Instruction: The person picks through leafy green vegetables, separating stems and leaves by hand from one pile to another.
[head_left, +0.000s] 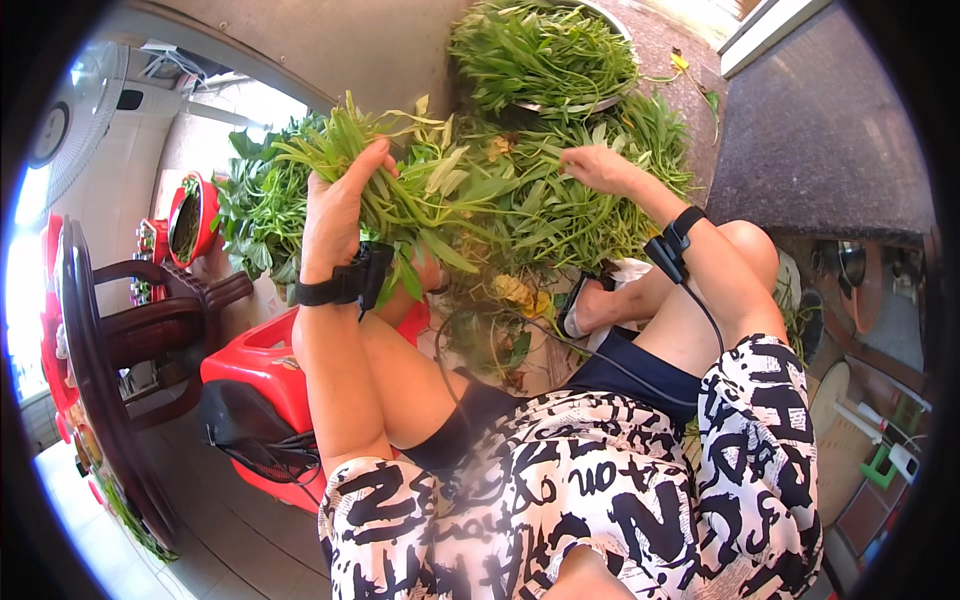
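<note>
My left hand (337, 202) is raised and closed around a bunch of long-leaved greens (420, 195), which look like water spinach. Stems and leaves stick out on both sides of the fist. To the right, my right hand (596, 169) is over a large heap of the same greens (585, 217) on the floor. Its fingers are bent together at the tips, and whether anything is pinched there is too small to tell. Beyond the heap, a round metal basin (626, 30) is piled high with greens (544, 56).
Broader-leaved greens (262, 202) are heaped at left, near a red basin (204, 217). Yellow leaves (521, 292) and scraps litter the floor between my feet. A red plastic stool (259, 360) with a black mesh bag (244, 424) stands beside my left leg. A cable (600, 352) crosses my lap.
</note>
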